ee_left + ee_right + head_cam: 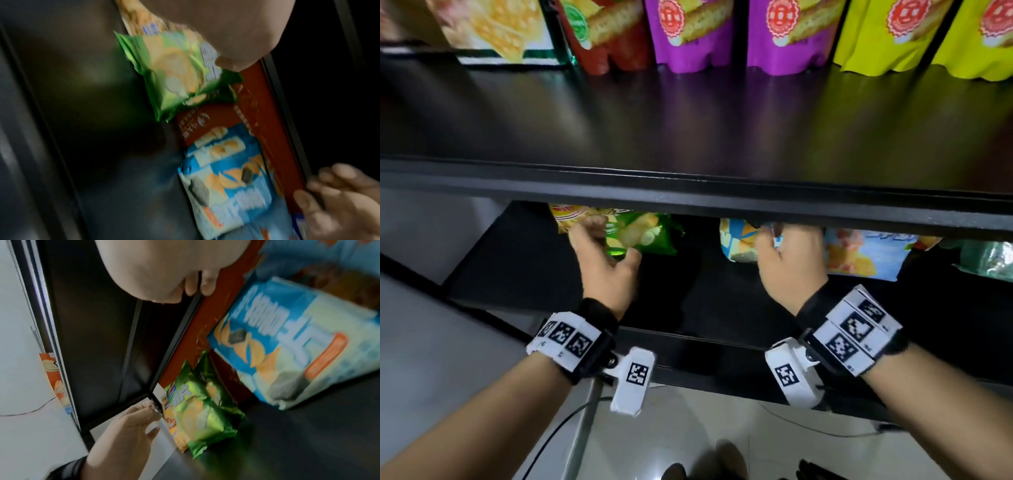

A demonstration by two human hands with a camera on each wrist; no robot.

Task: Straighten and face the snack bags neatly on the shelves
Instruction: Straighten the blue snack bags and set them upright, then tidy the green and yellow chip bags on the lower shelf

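Observation:
Both my hands reach under the upper shelf into the lower black shelf (722, 308). My left hand (613, 241) has thumb and fingers spread at the top edge of a small green chip bag (647, 236), which leans on a yellow bag (568, 216). In the right wrist view the left hand (154, 418) just meets those bags' edges without closing. My right hand (774, 243) hovers with loosely curled fingers (197, 283) over a blue chip bag (739, 245), near a red board (205, 337) behind it. The wrist views are blurred.
A second pale blue bag (866, 253) and a green pack (989, 260) lie right of my right hand. The upper shelf (688, 137) carries upright red (613, 34), purple (688, 34) and yellow-green pouches (887, 34). Its front lip (722, 202) hides the bag tops.

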